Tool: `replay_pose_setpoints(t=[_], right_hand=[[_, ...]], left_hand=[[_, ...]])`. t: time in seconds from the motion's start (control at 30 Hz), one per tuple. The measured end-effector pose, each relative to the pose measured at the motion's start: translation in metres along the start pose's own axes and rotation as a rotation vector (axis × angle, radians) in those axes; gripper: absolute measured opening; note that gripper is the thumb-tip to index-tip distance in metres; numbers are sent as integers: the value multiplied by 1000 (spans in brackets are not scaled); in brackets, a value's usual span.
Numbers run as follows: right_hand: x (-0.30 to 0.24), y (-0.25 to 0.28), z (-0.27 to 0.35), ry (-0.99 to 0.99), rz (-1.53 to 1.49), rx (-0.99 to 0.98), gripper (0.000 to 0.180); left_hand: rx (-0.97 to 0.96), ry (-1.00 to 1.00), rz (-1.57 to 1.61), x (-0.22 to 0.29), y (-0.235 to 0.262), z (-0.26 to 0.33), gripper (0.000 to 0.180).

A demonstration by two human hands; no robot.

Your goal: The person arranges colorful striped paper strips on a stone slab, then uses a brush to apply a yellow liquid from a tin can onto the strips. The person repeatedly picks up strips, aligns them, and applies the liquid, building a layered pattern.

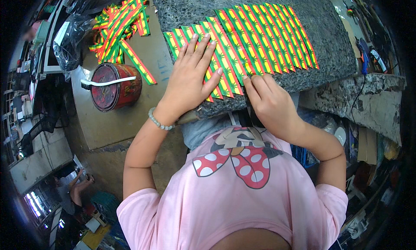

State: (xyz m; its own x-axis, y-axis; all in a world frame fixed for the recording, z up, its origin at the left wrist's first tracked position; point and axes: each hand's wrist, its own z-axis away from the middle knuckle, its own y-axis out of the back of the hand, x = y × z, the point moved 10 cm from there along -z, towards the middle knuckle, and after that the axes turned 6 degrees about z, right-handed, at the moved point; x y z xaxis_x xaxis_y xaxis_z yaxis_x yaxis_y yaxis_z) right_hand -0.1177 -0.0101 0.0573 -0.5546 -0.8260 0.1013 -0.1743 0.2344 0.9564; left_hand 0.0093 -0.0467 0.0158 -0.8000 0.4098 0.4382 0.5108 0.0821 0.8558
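Striped ribbon strips (260, 37) in green, yellow and red, printed with dark leaf shapes, lie side by side on a dark mottled slab (338, 46). My left hand (188, 74) rests flat over the strips at the left end, fingers spread, pressing on them. At the front edge of the row, my right hand (271, 100) is closed, thumb and fingertips pinching the near end of one strip. The fingers partly hide that end. A loose pile of the same ribbon strips (117, 27) lies to the left.
A round red tin (117, 87) with a white-handled brush (115, 81) across it stands on the brown board (93, 128). A black plastic bag (71, 44) sits beyond. Pliers-like tools (364, 55) lie at the far right. Another person (71, 193) is at the lower left.
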Motion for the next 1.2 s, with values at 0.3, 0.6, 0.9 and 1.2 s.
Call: replay_pose_setpoints(t=[0.3, 0.6, 0.9, 1.2], right_hand=[[0, -2, 6, -23, -39, -17, 37], [-5, -5, 12, -19, -36, -42, 40], [-8, -4, 15, -27, -25, -141, 45], [32, 15, -1, -202, -320, -52, 36]], left_hand=[[8, -2, -4, 0, 0, 0, 63], [5, 4, 0, 0, 0, 1, 63], [1, 4, -14, -1, 0, 1, 63], [45, -42, -55, 6, 4, 1, 46]])
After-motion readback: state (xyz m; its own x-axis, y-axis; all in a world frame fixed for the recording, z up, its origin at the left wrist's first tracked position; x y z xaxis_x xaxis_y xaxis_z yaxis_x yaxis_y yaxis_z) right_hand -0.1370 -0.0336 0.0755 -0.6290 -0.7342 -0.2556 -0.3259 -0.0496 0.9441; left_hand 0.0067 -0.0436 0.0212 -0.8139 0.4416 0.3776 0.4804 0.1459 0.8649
